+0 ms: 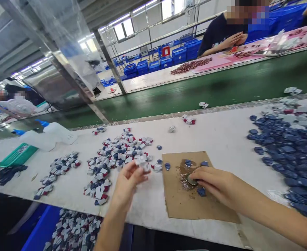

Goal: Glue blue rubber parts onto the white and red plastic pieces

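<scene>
My left hand (129, 179) is closed, with a small white plastic part (143, 162) pinched between thumb and fingers, above the white tabletop. Over a sheet of brown cardboard (179, 205), the fingers of my right hand (213, 179) grip a small round disc with a ridged edge, like a bottle cap (192, 180). It sits at a wet, shiny brown patch (184, 174). Several dark blue plastic pieces (201, 191) lie on the cardboard around that hand. Left of the cardboard spreads a pile of white, blue and red parts (122, 150).
A large heap of dark blue pieces (291, 157) lies at the right. White bottles with blue tips (58, 132) and a green tray (19, 155) stand at the left. Below the edge is a blue bin (42, 226) of parts. Beyond the green conveyor belt (164, 96) sits a co-worker (221, 35).
</scene>
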### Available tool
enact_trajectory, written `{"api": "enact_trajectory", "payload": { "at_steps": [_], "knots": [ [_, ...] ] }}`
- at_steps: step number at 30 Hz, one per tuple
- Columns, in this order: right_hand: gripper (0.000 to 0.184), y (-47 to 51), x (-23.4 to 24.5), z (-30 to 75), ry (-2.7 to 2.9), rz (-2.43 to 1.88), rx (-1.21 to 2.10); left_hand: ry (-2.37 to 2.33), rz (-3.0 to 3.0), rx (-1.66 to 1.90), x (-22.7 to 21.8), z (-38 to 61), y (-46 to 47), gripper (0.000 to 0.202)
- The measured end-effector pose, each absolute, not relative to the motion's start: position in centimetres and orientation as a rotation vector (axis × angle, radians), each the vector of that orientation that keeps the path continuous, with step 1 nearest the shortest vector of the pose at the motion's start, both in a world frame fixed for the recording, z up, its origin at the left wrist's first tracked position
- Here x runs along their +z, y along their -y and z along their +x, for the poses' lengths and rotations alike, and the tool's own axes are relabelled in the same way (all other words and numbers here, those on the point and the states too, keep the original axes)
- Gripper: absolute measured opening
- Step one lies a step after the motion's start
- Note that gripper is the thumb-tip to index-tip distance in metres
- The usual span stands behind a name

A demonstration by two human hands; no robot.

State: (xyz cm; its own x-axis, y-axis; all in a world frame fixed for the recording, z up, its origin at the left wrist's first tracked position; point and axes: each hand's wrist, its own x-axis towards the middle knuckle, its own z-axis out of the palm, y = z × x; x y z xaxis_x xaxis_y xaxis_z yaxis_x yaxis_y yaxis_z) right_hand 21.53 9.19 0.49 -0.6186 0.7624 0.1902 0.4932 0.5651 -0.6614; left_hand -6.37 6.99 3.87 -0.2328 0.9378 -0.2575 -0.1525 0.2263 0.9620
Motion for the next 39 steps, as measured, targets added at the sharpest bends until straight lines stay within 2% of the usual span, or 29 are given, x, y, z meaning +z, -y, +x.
{"api": "enact_trajectory", "payload": {
  "at_steps": [4, 8, 14, 20, 26, 33, 39],
  "knots": [
    [0.033, -9.7, -1.2, 20.7, 2.373, -1.021, 0.646, -1.333, 0.426, 1.387, 1.5, -4.0, -2.8, 0.052],
    [0.032, -10.1, -1.9, 20.9, 2.392, -1.072, 0.623, -1.239, 0.343, 1.392, 0.0, -1.7, -2.0, 0.047],
    [0.025, -9.5, -0.2, 20.9, 2.153, -1.141, 0.815, -1.146, 0.376, 1.383, -0.3, 0.6, -2.1, 0.041],
    [0.037, -7.7, 2.8, 19.6, 1.799, -1.218, 1.088, -1.104, 0.382, 1.367, 0.4, 1.8, -2.2, 0.039],
    [0.029, -7.0, 2.9, 18.9, 1.789, -1.121, 1.152, -1.073, 0.418, 1.288, 0.9, 1.8, -2.2, 0.038],
    [0.021, -7.0, 3.2, 18.8, 1.868, -1.076, 1.156, -1.05, 0.387, 1.372, 1.5, 2.3, -2.1, 0.034],
    [0.021, -7.0, 3.4, 18.6, 1.942, -1.073, 1.256, -1.065, 0.477, 1.42, 1.1, 2.1, -2.1, 0.03]
  ]
}}
